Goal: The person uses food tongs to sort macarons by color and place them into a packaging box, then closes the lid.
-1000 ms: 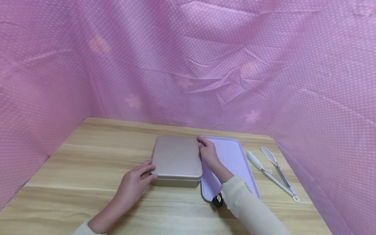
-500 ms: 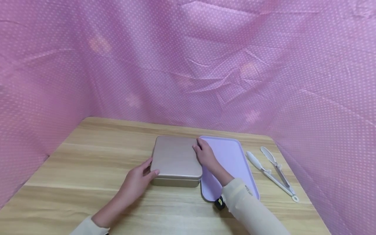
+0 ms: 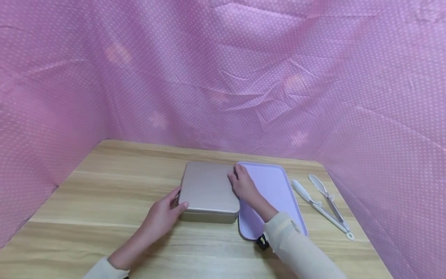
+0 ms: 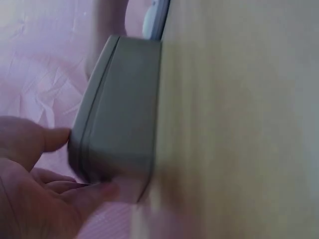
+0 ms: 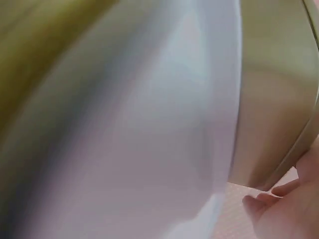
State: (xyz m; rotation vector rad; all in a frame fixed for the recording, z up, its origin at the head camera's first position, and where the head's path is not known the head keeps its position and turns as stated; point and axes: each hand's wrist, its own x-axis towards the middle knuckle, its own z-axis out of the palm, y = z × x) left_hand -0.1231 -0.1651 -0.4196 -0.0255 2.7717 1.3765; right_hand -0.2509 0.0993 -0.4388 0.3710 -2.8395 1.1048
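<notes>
A flat, rectangular metal tin box [image 3: 210, 217] with a champagne-coloured lid [image 3: 209, 186] sits on the wooden table. My left hand [image 3: 162, 213] grips its front left corner, thumb over the lid's edge and fingers along the side. In the left wrist view, the left hand [image 4: 45, 184] has fingertips at the seam between lid and box. At the far right edge my right hand [image 3: 246, 188] holds the box, thumb on the lid and fingers over the side. The right hand [image 5: 289, 209] shows partly in the right wrist view. The lid lies on the box; its inside is hidden.
Right beside the box lies a lilac tray [image 3: 270, 186], partly under my right forearm. Farther right, spread tongs [image 3: 327, 209] with pale tips rest on the table [image 3: 115, 186]. Pink dotted cloth [image 3: 223, 77] hangs around the table's back and sides.
My left thumb has moved onto the lid's edge, with the fingers now down the side. My right thumb has come onto the lid's top. The box has stayed in place.
</notes>
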